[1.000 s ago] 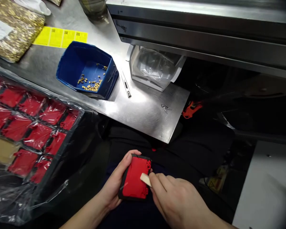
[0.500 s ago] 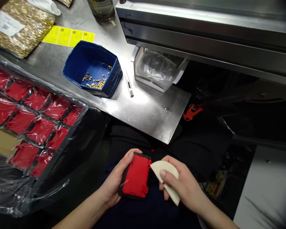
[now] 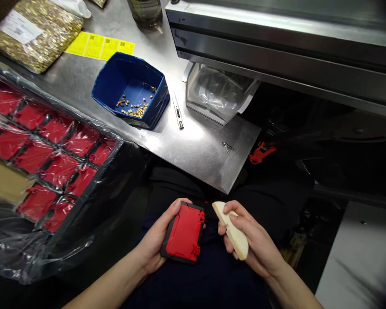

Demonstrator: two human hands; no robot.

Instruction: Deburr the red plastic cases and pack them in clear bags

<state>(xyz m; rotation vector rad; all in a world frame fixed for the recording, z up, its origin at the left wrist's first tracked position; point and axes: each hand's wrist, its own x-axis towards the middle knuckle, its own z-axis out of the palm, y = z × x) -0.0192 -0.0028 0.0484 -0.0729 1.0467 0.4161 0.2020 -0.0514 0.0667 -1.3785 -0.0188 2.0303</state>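
My left hand [image 3: 157, 236] is closed around a red and black plastic case [image 3: 185, 231] held over my lap. The case's red face is turned up, with small red hinge-like parts along its right edge. To the right, my right hand [image 3: 251, 236] grips a cream-coloured pad [image 3: 233, 234], felt-like with a curved edge, between thumb and fingers. A gap separates the pad from the case. The fingertips under the case are mostly hidden.
On the metal bench [image 3: 199, 154] stand a blue bin [image 3: 131, 90] with small brass pieces, a utility knife [image 3: 178, 112], small pliers-like tool [image 3: 227, 147] and grey bin [image 3: 218, 94]. Plastic-covered red parts [image 3: 59, 169] lie left. A bag of brass pieces [image 3: 41, 38] lies behind.
My right hand has drawn the pad away from the case's right edge and turned it, so its thick edge shows more. My left hand still holds the case. The view has shifted slightly.
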